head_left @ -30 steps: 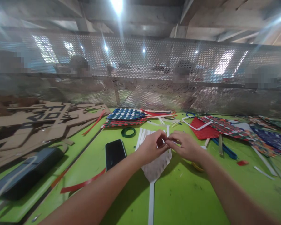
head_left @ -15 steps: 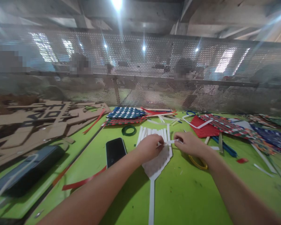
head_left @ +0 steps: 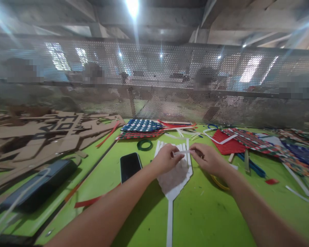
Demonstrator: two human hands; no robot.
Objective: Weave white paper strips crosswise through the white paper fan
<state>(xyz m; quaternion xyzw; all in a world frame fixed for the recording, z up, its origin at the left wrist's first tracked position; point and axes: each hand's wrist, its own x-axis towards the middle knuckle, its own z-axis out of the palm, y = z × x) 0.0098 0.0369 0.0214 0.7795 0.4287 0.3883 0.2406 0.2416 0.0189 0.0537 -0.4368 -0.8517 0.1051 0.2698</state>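
Observation:
A white woven piece (head_left: 173,183) made of flat strips lies on the green table, with a long strip tail running toward me and loose strip ends at its far side. Over its upper left part is my left hand (head_left: 167,158), its fingers closed on one end of a short white strip (head_left: 181,152). My right hand (head_left: 204,157) pinches the other end, just right of the weave. Between the two hands the strip is stretched almost level. Yellow-handled scissors (head_left: 219,183) lie partly hidden under my right forearm.
Left of the weave are a phone (head_left: 130,166), a green tape roll (head_left: 145,145), a red strip (head_left: 89,203) and a dark power bank with a cable (head_left: 41,181). Cut cardboard (head_left: 59,133) lies farther left. Colourful woven pieces (head_left: 139,127) rest before a perforated metal screen (head_left: 154,85); people are behind it.
My hands have lifted the short strip slightly, and more of it shows between them. The view has shifted a little, so everything appears farther right and lower.

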